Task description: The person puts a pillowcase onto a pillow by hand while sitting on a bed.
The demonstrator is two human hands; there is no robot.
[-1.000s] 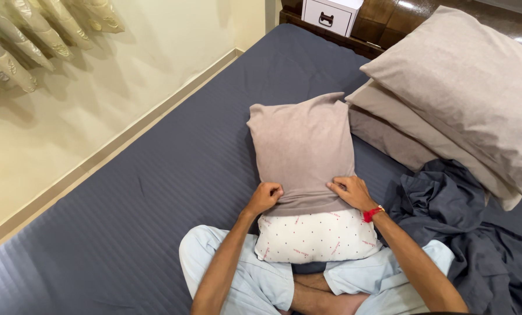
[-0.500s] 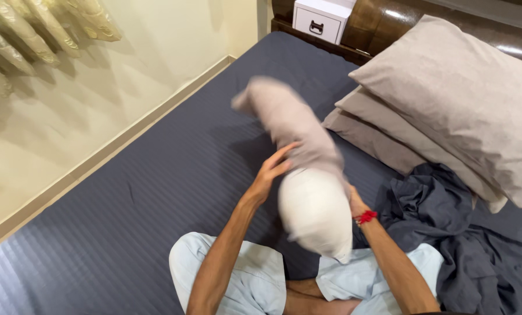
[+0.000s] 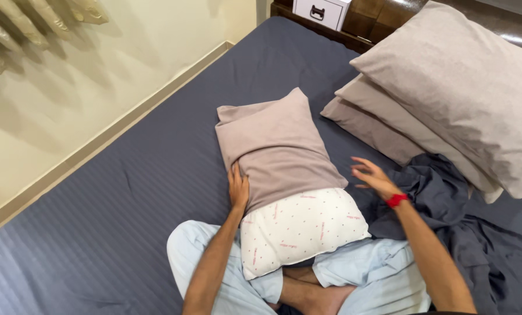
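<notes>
While the left hand presses flat on the pillow, grasping nothing, the right hand hovers spread.

We look down at a white dotted pillow lying on the dark blue bed, its far half sheathed in a taupe pillowcase. Our left hand rests flat against the left edge of the pillowcase, fingers pointing away from us. Our right hand hovers open just right of the pillow, touching nothing, a red band on its wrist. We sit cross-legged in pale blue trousers, the pillow's bare end over our lap. A crumpled dark sheet lies to the right, and beyond it stacked taupe pillows lean by the headboard.
</notes>
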